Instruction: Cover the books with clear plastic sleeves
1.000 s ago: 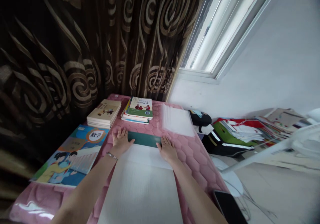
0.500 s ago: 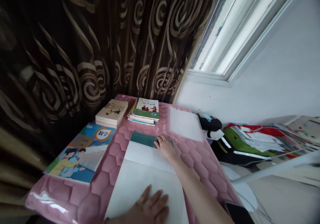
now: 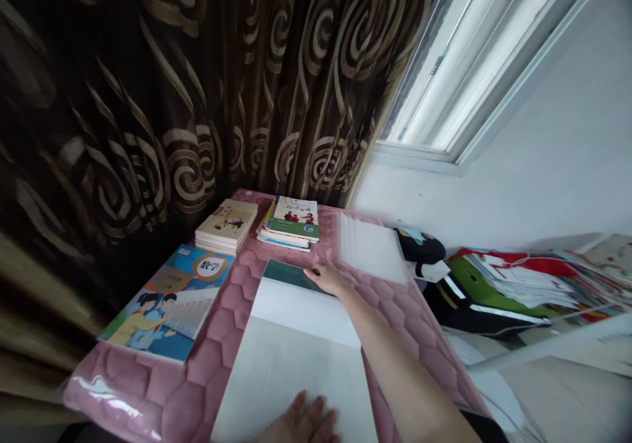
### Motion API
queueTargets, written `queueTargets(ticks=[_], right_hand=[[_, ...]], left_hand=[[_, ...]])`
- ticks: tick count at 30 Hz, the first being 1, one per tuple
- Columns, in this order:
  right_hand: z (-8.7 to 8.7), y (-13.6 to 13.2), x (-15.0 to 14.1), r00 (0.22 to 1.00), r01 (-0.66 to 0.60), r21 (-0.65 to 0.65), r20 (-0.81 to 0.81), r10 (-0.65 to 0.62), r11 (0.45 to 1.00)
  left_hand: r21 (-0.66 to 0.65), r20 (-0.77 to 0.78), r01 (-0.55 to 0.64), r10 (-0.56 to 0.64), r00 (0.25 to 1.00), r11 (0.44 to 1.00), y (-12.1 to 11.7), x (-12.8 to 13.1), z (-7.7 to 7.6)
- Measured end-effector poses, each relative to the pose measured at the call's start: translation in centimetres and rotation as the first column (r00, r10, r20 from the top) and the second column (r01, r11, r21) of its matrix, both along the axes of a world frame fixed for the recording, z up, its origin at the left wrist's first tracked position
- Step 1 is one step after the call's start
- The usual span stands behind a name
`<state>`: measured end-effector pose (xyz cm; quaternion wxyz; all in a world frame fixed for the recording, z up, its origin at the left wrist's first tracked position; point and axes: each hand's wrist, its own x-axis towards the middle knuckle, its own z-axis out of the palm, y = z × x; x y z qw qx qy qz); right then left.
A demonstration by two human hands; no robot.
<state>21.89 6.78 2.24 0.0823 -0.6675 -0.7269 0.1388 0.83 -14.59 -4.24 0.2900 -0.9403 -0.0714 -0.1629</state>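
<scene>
An open book lies lengthwise on the pink padded table, its pale blank inner pages facing up. A dark green band runs along its far edge. My right hand reaches over to that band, with its fingers curled together at the far edge, seemingly pinching it. Low in the view, my left hand rests on the near page, fingers spread and slightly blurred; its wrist is cut off by the frame. Left of the book is a blue mathematics textbook with cartoon children on its cover.
Behind are a stack of tan booklets and a stack of books. Clear plastic sleeves lie at the back right. Past the table's right edge is a black and green bag with papers on it. A dark curtain hangs behind.
My right hand's fingers have drawn together at the green band, where they were more spread before. My left hand has slid a little lower towards the near edge of the view.
</scene>
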Motion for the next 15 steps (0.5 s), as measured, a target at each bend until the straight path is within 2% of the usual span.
queueTargets(ticks=[3,7,11,15], right_hand=[[0.6,-0.4,0.3,1.000,-0.001,0.006,-0.016,0.001,1.000],[0.9,-1.2,1.1,0.998,0.063,0.010,-0.017,-0.062,0.998],[1.2,-1.9,2.9,0.989,0.147,0.027,-0.005,-0.147,0.989],[1.9,-4.1,6.1,0.974,0.224,0.042,0.018,-0.225,0.974]], left_hand=[[0.021,-0.017,0.010,-0.010,1.000,1.000,-0.2,0.3,-0.4],[-0.071,-0.009,0.056,-0.057,0.998,0.996,-0.1,0.3,-0.3],[-0.178,-0.007,0.114,-0.117,0.993,0.977,0.4,-1.9,2.1],[-0.285,-0.005,0.091,-0.096,0.995,0.954,1.7,-5.4,5.0]])
